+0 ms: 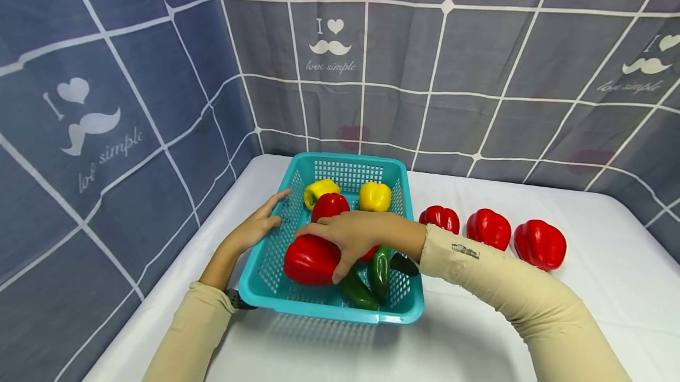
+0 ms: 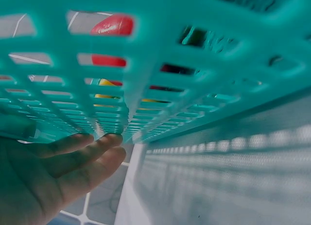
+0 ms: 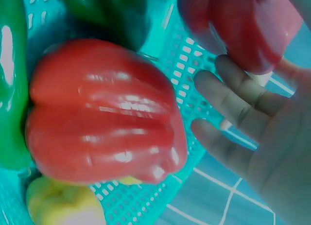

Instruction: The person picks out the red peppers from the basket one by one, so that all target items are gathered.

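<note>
My right hand [image 1: 353, 237] reaches over a teal plastic basket [image 1: 313, 311] and grips a red bell pepper [image 1: 308, 264], with fingers and thumb spread around it. In the right wrist view the held pepper [image 3: 243, 28] hangs at the top right, close to the basket wall. Beneath, another red bell pepper [image 3: 104, 113] lies in the basket among glossy long green peppers [image 1: 379, 273] and yellow bell peppers [image 1: 375, 196]. A further red bell pepper [image 1: 329, 205] shows behind my right hand. My left hand [image 1: 255, 228] is at the basket's left side, its fingers [image 2: 92, 171] stretched out along the mesh.
To the right of the basket, three red bell peppers [image 1: 489, 228] stand in a row on the white tabletop [image 1: 457, 335]. Grey-blue checked cloth [image 1: 404, 45] hangs behind the table and along its left side.
</note>
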`<state>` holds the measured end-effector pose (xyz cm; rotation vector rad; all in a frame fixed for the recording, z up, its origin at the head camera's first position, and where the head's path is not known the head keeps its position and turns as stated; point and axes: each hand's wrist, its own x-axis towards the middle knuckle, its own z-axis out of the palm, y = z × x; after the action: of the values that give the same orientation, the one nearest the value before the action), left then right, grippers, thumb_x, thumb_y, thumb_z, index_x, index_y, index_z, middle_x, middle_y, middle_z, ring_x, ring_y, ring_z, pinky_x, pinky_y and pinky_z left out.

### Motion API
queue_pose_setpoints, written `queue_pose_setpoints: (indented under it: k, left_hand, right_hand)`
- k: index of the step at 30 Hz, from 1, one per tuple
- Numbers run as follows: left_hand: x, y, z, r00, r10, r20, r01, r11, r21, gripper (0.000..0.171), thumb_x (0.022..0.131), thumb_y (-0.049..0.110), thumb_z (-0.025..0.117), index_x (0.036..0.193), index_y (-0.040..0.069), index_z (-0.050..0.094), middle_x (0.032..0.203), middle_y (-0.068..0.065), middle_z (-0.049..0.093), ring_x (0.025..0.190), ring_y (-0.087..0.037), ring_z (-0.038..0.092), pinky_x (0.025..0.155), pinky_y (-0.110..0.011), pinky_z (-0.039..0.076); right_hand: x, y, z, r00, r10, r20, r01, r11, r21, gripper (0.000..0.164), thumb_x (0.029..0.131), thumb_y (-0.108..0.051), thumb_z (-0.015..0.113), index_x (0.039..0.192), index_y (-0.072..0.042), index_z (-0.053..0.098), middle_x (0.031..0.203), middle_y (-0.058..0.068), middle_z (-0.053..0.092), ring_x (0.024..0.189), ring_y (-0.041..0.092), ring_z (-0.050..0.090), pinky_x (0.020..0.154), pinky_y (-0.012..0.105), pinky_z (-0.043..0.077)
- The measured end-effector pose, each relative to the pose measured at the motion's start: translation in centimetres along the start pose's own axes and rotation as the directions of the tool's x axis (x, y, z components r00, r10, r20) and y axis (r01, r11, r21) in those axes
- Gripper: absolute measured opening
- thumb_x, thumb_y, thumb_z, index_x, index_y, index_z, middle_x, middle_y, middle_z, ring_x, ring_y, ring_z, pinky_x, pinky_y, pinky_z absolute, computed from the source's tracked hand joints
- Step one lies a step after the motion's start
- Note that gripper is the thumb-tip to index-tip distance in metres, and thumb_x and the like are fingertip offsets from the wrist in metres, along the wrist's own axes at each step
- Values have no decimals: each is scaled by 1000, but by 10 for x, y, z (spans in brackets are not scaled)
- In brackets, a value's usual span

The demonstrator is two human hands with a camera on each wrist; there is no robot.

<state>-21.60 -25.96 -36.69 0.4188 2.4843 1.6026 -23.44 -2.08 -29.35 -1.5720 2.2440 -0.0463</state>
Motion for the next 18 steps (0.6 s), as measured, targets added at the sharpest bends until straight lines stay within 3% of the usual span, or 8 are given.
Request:
queue_pose_setpoints:
  k: [6, 11, 18]
  left_hand:
    - [2, -1, 1, 1000, 18, -21, -18, 999, 26, 70, 80, 1, 34, 146, 5, 11, 151, -19, 7, 132, -39, 16, 103, -60, 20]
    - [2, -2, 0, 999, 22, -24, -21, 999, 26, 71, 79, 0, 36, 146, 4, 11, 151, -21, 5, 133, -39, 13, 103, -60, 17]
    - [2, 0, -1, 999, 23, -23, -22, 999, 31, 73, 79, 0, 38, 146, 4, 11, 151, -22, 2, 136, -39, 5, 103, -60, 10]
  right_hand:
    - [-17, 5, -9, 997, 49, -57, -46, 998, 46, 95, 63, -37, 79, 140, -27, 25, 130, -3, 47, 115, 16, 44, 77, 24, 49]
    - [-36, 12, -11, 990, 102, -101, -90, 989, 121, 95, 63, -34, 80, 140, -24, 26, 129, -3, 47, 115, 15, 44, 75, 23, 50]
    - [-67, 25, -12, 970, 149, -192, -123, 983, 139, 95, 61, -36, 80, 140, -24, 28, 125, -6, 50, 111, 12, 47, 75, 25, 51]
